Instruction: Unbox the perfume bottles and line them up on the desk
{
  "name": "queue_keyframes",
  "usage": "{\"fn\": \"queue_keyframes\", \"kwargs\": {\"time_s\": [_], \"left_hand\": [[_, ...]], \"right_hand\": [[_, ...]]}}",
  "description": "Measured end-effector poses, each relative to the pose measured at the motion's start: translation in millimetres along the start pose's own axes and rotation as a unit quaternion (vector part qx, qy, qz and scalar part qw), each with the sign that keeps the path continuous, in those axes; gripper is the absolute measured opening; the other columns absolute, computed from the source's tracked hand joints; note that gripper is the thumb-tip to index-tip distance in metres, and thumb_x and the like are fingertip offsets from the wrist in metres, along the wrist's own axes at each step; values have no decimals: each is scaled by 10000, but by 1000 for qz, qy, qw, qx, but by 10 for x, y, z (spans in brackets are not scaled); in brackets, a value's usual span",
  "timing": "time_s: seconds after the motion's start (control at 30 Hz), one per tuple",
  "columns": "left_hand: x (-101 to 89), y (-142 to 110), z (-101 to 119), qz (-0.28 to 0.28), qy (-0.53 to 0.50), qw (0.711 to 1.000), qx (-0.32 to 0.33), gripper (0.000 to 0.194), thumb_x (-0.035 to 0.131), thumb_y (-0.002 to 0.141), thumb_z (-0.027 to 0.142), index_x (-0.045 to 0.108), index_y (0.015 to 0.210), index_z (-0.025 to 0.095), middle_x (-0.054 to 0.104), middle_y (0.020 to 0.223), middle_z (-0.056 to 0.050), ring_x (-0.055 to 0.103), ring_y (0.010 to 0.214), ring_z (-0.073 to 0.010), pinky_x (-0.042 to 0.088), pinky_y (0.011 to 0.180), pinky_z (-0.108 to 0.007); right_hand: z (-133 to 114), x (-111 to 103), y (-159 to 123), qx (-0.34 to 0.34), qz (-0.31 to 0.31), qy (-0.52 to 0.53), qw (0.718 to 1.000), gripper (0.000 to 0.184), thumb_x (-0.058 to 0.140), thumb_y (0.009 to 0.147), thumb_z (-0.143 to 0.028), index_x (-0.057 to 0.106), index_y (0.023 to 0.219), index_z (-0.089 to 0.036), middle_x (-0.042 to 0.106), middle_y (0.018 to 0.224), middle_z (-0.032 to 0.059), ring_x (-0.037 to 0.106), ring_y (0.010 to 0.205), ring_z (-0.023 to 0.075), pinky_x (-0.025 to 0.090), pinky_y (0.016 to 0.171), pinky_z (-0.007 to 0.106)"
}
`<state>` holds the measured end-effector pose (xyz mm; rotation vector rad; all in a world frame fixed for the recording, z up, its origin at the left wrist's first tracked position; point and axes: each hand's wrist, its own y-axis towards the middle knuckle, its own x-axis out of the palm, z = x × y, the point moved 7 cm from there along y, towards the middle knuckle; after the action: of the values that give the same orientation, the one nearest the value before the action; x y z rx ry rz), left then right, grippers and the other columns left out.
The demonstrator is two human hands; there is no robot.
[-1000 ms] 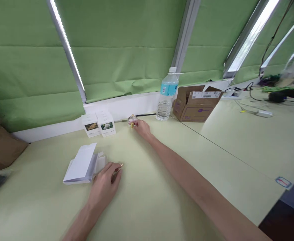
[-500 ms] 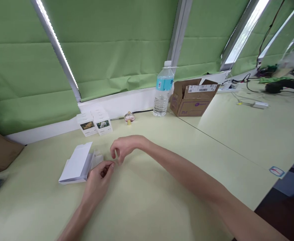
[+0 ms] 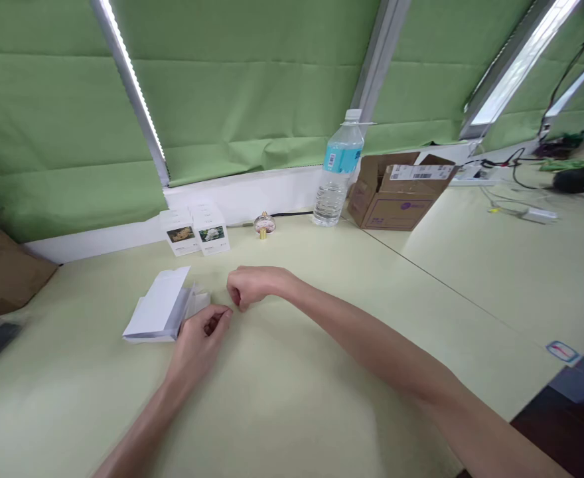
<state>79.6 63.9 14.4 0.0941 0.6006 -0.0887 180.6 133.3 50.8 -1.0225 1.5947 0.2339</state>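
On a pale green table (image 3: 68,392), both hands are pulled in close together, right by a folded white paper (image 3: 157,305). The left hand (image 3: 197,342) is curled shut, with its side next to the paper's edge. The right hand (image 3: 255,287) is a loose fist just past it, and the two sets of fingers nearly meet. Neither grip looks open, but I can't tell if either one has anything in it, since the curled fingers would hide something small. Nothing sticks out, anyway.

The nearest other stuff is along the back, against the white sill (image 3: 237,192): two white boxes (image 3: 195,229) with flower photos on the front, propped upright side by side so the pictures face the person. Just to their right is a small round glass bottle (image 3: 265,222) with a little gold piece (image 3: 263,234) right in front of it. Can't tell from here if they're attached. Then there's a water bottle (image 3: 336,182) and an open cardboard box (image 3: 399,199), tucked in by the corner under the green blind (image 3: 247,86).

My guess is everything's lined up back there to stay out of the arms' way, with the paper kept within easy reach.
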Motion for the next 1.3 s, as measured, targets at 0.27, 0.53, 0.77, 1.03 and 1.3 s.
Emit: {"fn": "queue_keyframes", "kwargs": {"time_s": [0.27, 0.53, 0.77, 1.03, 1.3], "left_hand": [[3, -5, -26, 2, -2, 1000, -3, 294, 481, 863, 465, 627, 848, 210, 571, 694, 19, 454, 594, -113, 365, 566, -223], [19, 4, -4, -7, 11, 1000, 1, 296, 478, 865, 474, 618, 837, 214, 579, 708, 18, 466, 623, -121, 374, 588, -228], [11, -12, -1, -10, 22, 1000, -6, 294, 472, 865, 472, 615, 826, 218, 575, 706, 23, 444, 609, -115, 358, 571, -225], [22, -7, 26, -13, 21, 1000, 2, 292, 468, 865, 462, 612, 811, 213, 561, 691, 22, 450, 615, -118, 359, 571, -224], [22, -16, 27, -16, 21, 1000, 4, 290, 463, 871, 468, 596, 807, 219, 535, 685, 28, 434, 616, -118, 351, 572, -225]], "right_hand": [[884, -362, 15, 33, 236, 239, 942, 141, 735, 566, -172, 718, 702, -139, 686, 662, 20, 596, 605, 125, 400, 506, 184], [2108, -351, -293, 210, 461, 311, 804, 128, 602, 648, -193, 687, 661, -98, 574, 502, 3, 453, 464, 85, 379, 478, 210], [2217, -319, -164, 222, 504, 292, 782, 143, 579, 631, -212, 672, 553, -135, 571, 490, -7, 454, 503, 106, 356, 486, 218], [2251, -303, -186, 230, 519, 283, 773, 174, 567, 666, -233, 695, 615, -126, 603, 498, 8, 504, 493, 107, 381, 502, 206], [2345, -249, -229, 226, 501, 302, 779, 149, 637, 597, -172, 713, 715, -120, 660, 575, 30, 553, 509, 117, 410, 485, 195]]}}
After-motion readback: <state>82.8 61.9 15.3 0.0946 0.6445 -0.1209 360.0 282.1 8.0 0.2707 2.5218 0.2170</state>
